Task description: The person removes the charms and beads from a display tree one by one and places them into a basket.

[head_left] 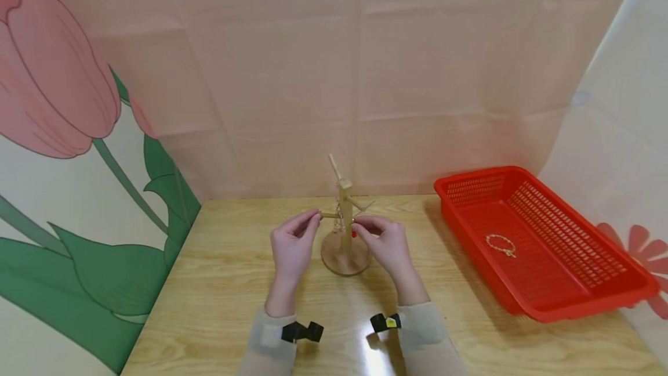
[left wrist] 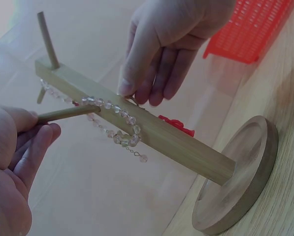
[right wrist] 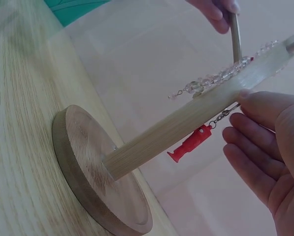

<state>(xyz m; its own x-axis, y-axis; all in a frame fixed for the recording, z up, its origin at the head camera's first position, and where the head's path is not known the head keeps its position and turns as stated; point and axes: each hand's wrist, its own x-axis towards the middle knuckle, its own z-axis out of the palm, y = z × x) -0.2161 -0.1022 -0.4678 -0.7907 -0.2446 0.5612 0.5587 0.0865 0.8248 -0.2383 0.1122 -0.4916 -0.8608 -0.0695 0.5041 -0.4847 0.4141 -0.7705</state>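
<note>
A small wooden jewellery stand (head_left: 346,222) with a square post, side pegs and a round base (right wrist: 95,167) stands upright on the table. My left hand (head_left: 292,245) pinches the end of a peg (left wrist: 70,114) between thumb and fingers. Around that peg and against the post hang strings of clear and pinkish beads (left wrist: 132,120), bracelets by their look. On the post's other side, my right hand (head_left: 383,242) pinches the metal ring end of a keychain with a red charm (right wrist: 192,142), its thumb tip right at the post. The ring is mostly hidden by the fingers.
To the right, a red plastic basket (head_left: 469,268) sits on the wooden table (head_left: 219,283). A beaded bracelet (head_left: 501,245) with a small charm lies inside it. A pinkish cloth backdrop (head_left: 292,103) rises behind the table, and a tulip-printed panel (head_left: 62,74) stands on the left.
</note>
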